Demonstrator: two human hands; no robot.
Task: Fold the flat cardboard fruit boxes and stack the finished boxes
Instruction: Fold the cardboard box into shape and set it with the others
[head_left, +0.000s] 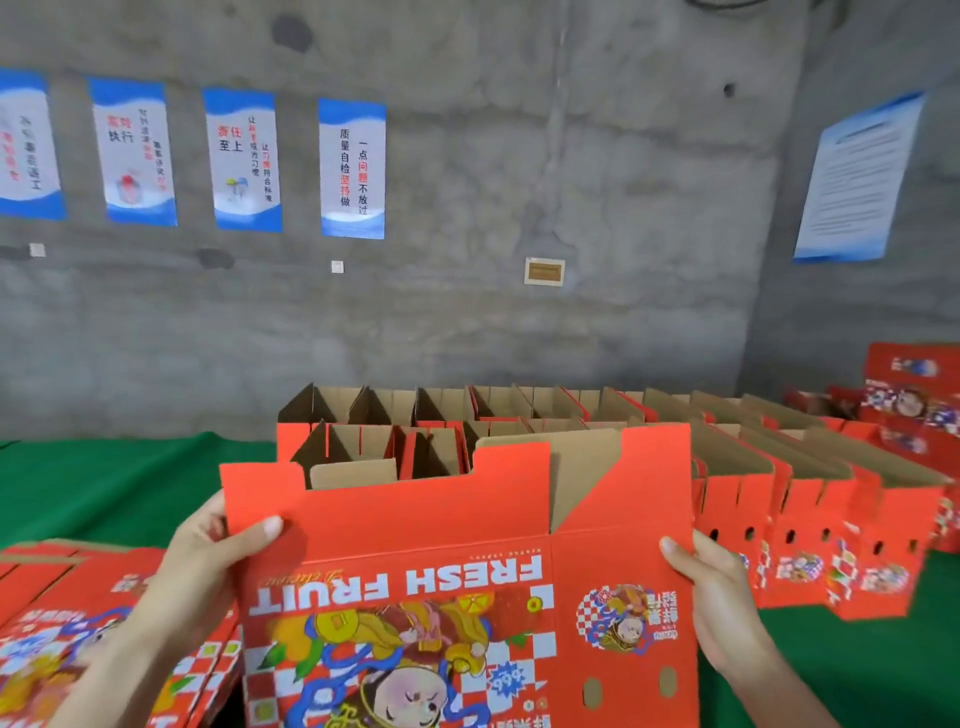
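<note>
box blank (467, 519) is held up between both hands, print toward the camera and upside down, looks near flat. left hand (208, 561) pinches its left edge: thumb (270, 526) flat on the red face, fingers behind and hidden. right hand (722, 597) clamps the right edge the same way, thumb in front, the rest wrapped round the back. both grips sit just under the crease where the top flaps (654, 467) start, so the flaps stand free above the thumbs

handling, my read: corrugated card, light, stiff across the panels, floppy only at the scored creases. printed face looks glossy, so a thumb could slide; an edge pinch with fingers behind beats a flat press. won't break, but a panel will kink if bent off a score. take it at the side edges and push the hands toward each other to pop it square. keep thumbs out of the flap slots above them and the vent holes (667, 680) below and inward of the right thumb

outward of the left hand: pile of flat blanks (78, 597) on the green table (104, 478). beyond both hands, past the flaps: finished boxes (519, 415) in rows, open tops up, running on past the right hand
</note>
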